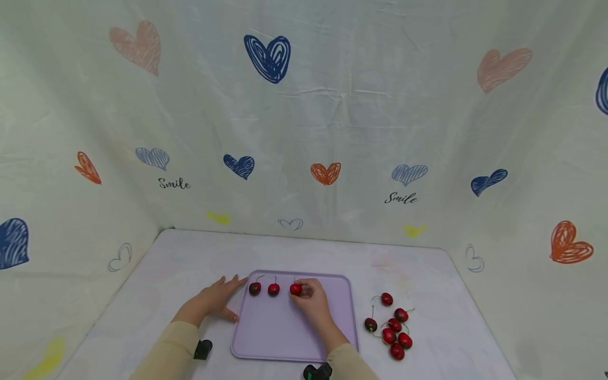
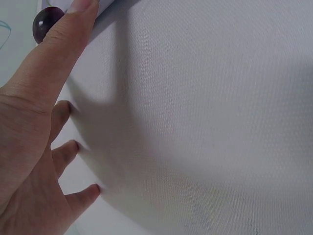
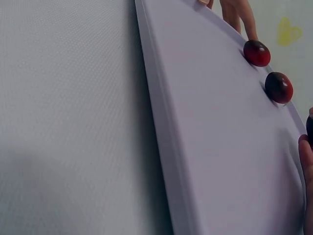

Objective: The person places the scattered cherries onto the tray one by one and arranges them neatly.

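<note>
A light purple tray point(image 1: 280, 332) lies on the white table. Two dark red cherries, one at the far left corner point(image 1: 255, 288) and one beside it point(image 1: 273, 289), sit along the tray's far side with stems upward. To their right my right hand point(image 1: 314, 305) pinches a third cherry point(image 1: 295, 289) between thumb and fingers, at tray level. My left hand point(image 1: 214, 302) rests at the tray's left edge, fingers spread, thumb touching or close to the rim. In the left wrist view the left thumb point(image 2: 58, 49) partly covers a cherry point(image 2: 46, 23).
Right of the tray, a loose group of several cherries point(image 1: 394, 324) with stems lies on the table point(image 1: 446, 316). A white curtain point(image 1: 351, 132) printed with hearts hangs behind and at both sides. Dark wrist devices point(image 1: 203, 349) sit by both sleeves.
</note>
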Available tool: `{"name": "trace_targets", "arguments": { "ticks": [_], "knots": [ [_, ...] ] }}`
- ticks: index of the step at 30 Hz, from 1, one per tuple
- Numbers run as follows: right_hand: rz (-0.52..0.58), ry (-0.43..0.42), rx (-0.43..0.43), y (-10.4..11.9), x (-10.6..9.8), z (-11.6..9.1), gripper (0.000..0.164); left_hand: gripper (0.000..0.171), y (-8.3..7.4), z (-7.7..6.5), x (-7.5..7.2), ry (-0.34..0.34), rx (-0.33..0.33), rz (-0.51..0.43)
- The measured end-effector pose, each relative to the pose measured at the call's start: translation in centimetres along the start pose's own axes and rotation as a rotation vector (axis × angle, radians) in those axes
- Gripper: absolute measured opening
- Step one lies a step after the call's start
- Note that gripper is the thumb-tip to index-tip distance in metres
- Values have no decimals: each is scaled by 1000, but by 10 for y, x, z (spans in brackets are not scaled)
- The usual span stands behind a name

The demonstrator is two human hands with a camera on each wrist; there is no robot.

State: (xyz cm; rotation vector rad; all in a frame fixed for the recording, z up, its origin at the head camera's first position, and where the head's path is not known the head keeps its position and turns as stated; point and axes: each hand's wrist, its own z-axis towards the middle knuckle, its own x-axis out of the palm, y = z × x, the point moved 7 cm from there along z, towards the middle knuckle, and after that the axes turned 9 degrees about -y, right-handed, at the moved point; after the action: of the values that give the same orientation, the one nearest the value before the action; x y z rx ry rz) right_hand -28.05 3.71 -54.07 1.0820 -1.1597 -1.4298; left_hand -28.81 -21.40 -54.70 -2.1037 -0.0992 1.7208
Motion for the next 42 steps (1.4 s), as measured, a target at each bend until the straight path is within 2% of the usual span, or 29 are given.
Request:
{"name": "trace_targets", "arguments": {
  "ticks": [7,11,15,20,32,42],
  "knots": [
    [-39,11,21,1,4,0,24,97,0,1,0,0,-4,-2],
    [-52,16,-23,-1,3,2,24,98,0,1,0,2,-8,0],
    [-77,4,-50,-23,5,9,25,98,1,2,0,3,-10,2],
    [-115,5,-20,-44,7,16,27,98,1,2,0,1,-8,0],
    [-212,8,-66,-46,10,17,27,97,1,2,1,4,-5,4],
    [-252,10,-105,-43,10,16,28,97,1,2,2,2,-2,3]
  ]
}}
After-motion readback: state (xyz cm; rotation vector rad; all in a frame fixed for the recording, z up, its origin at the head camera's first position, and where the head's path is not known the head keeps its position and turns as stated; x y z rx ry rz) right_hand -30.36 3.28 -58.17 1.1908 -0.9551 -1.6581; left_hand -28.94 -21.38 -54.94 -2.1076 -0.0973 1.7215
